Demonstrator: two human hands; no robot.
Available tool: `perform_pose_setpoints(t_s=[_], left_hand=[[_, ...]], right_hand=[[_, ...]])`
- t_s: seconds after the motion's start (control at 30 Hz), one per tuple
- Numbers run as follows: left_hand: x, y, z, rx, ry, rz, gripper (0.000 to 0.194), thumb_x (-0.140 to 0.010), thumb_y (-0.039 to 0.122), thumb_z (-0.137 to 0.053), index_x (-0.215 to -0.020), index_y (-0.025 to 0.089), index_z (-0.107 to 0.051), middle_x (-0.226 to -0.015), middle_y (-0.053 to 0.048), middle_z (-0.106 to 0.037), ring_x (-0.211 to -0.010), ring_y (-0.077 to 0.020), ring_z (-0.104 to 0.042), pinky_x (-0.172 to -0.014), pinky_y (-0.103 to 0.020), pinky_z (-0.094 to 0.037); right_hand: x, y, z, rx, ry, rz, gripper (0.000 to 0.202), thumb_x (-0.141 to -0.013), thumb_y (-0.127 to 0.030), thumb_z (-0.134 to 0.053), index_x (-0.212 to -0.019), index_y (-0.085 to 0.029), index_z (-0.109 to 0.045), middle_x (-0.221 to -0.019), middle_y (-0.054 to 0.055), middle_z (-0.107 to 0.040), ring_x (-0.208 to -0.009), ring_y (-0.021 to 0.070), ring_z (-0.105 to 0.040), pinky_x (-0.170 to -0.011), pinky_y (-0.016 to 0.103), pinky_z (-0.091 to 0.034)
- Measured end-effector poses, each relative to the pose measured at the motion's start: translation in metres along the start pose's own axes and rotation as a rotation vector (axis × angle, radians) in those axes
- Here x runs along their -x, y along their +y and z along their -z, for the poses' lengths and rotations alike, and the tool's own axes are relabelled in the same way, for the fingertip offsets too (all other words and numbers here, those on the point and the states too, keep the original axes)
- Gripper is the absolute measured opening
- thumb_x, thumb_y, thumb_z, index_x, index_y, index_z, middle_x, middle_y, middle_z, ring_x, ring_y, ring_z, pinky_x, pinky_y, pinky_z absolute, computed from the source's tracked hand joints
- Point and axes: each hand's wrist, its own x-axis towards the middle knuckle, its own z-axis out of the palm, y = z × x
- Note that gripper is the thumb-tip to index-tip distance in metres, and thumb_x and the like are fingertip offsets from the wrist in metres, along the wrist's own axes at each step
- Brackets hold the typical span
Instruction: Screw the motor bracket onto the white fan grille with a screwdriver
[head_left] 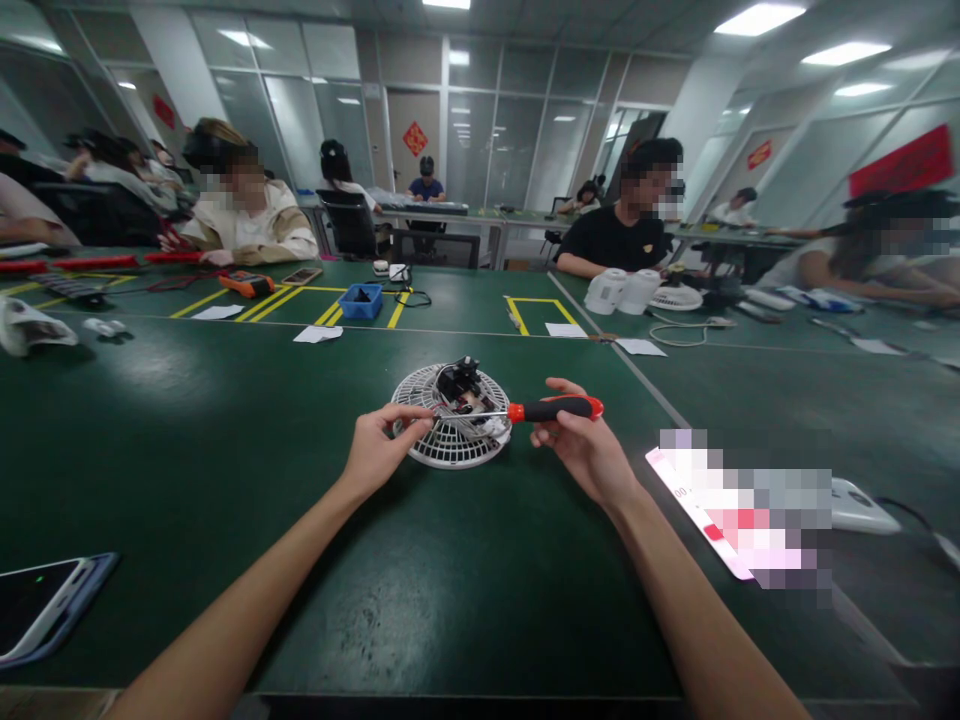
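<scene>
A screwdriver (559, 408) with a black and red handle lies level above the table, its shaft pointing left. My right hand (585, 445) holds it by the handle, the fingers only partly curled. At the shaft's tip, the thumb and forefinger of my left hand (390, 440) are pinched together; whether a small screw is between them I cannot make out. Behind and beneath the shaft lies a round white fan grille (450, 452) with a black motor (459, 380) and wiring on it. Part of the grille is hidden by my left fingers.
A phone (45, 605) lies at the near left, a lit pink-white screen (705, 515) at the right beside a white device (862, 505). Further back are a blue bin (361, 301), paper slips (318, 333) and white housings (622, 291). Several people sit around the tables.
</scene>
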Motion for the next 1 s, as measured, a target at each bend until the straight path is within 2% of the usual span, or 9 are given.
perform_pose_setpoints(t_s=[0.07,0.17,0.27,0.37,0.5,0.6,0.83,0.93,1.0], left_hand=[[-0.002,0.002,0.002,0.104,-0.022,0.082,0.027,-0.074,0.043,-0.082,-0.087,0.019,-0.082,-0.079,-0.006,-0.077,-0.065,-0.016,-0.062,-0.063,-0.029,-0.049],[-0.002,0.007,0.002,0.232,-0.056,0.164,0.034,-0.067,0.045,-0.087,-0.086,0.017,-0.083,-0.085,-0.009,-0.079,-0.07,-0.0173,-0.067,-0.065,-0.029,-0.052],[-0.001,0.011,0.001,0.283,-0.105,0.21,0.035,-0.062,0.045,-0.091,-0.084,0.018,-0.083,-0.085,-0.01,-0.08,-0.072,-0.0191,-0.069,-0.067,-0.031,-0.055],[0.0,0.012,-0.001,0.298,-0.129,0.237,0.038,-0.06,0.047,-0.092,-0.084,0.018,-0.083,-0.084,-0.01,-0.08,-0.071,-0.0199,-0.07,-0.067,-0.032,-0.057],[0.0,0.009,-0.001,0.306,-0.119,0.264,0.04,-0.059,0.046,-0.093,-0.084,0.017,-0.083,-0.084,-0.01,-0.08,-0.072,-0.0191,-0.07,-0.069,-0.031,-0.057],[-0.001,0.006,-0.001,0.328,-0.096,0.291,0.04,-0.056,0.045,-0.094,-0.083,0.018,-0.083,-0.085,-0.01,-0.08,-0.073,-0.0195,-0.07,-0.07,-0.032,-0.057],[-0.005,0.0,0.003,0.404,0.0,0.339,0.037,-0.053,0.041,-0.094,-0.079,0.017,-0.081,-0.08,-0.008,-0.078,-0.071,-0.0175,-0.067,-0.069,-0.03,-0.055],[-0.006,0.001,0.003,0.481,0.023,0.356,0.034,-0.054,0.036,-0.092,-0.078,0.017,-0.08,-0.078,-0.007,-0.076,-0.068,-0.0158,-0.064,-0.066,-0.03,-0.053],[-0.007,0.003,0.002,0.558,0.038,0.357,0.035,-0.056,0.033,-0.091,-0.086,0.018,-0.08,-0.078,-0.005,-0.075,-0.068,-0.0138,-0.062,-0.065,-0.028,-0.051]], right_hand=[[-0.001,0.001,0.0,0.027,-0.002,0.014,0.046,-0.067,-0.033,-0.086,-0.109,-0.026,-0.068,-0.083,-0.003,-0.068,-0.062,0.0131,-0.062,-0.062,0.028,-0.056],[-0.003,0.0,0.001,0.089,0.014,0.066,0.035,-0.067,-0.04,-0.088,-0.092,-0.023,-0.07,-0.074,-0.003,-0.066,-0.058,0.0124,-0.06,-0.059,0.026,-0.054],[-0.004,-0.002,0.005,0.155,0.034,0.135,0.034,-0.065,-0.045,-0.09,-0.077,-0.022,-0.068,-0.068,-0.003,-0.063,-0.057,0.0125,-0.059,-0.056,0.025,-0.052],[-0.005,-0.004,0.011,0.279,0.031,0.187,0.035,-0.068,-0.049,-0.089,-0.072,-0.022,-0.066,-0.062,-0.003,-0.061,-0.056,0.0135,-0.058,-0.055,0.025,-0.05],[-0.003,-0.008,0.018,0.49,0.005,0.233,0.034,-0.076,-0.05,-0.083,-0.069,-0.022,-0.066,-0.057,-0.003,-0.06,-0.054,0.0135,-0.053,-0.054,0.025,-0.045],[0.0,-0.012,0.017,0.588,-0.018,0.219,0.032,-0.074,-0.049,-0.085,-0.072,-0.021,-0.068,-0.056,-0.004,-0.058,-0.052,0.0131,-0.05,-0.052,0.025,-0.041],[0.004,-0.019,0.011,0.72,-0.143,0.188,0.025,-0.07,-0.038,-0.086,-0.08,-0.021,-0.072,-0.073,-0.002,-0.063,-0.061,0.0131,-0.051,-0.057,0.025,-0.039],[0.003,-0.016,0.009,0.726,-0.206,0.13,0.022,-0.072,-0.036,-0.084,-0.081,-0.021,-0.07,-0.075,-0.002,-0.064,-0.065,0.0145,-0.053,-0.06,0.026,-0.04],[0.002,-0.012,0.009,0.732,-0.241,0.098,0.02,-0.075,-0.035,-0.081,-0.081,-0.021,-0.068,-0.074,-0.002,-0.063,-0.067,0.0149,-0.053,-0.061,0.026,-0.04]])
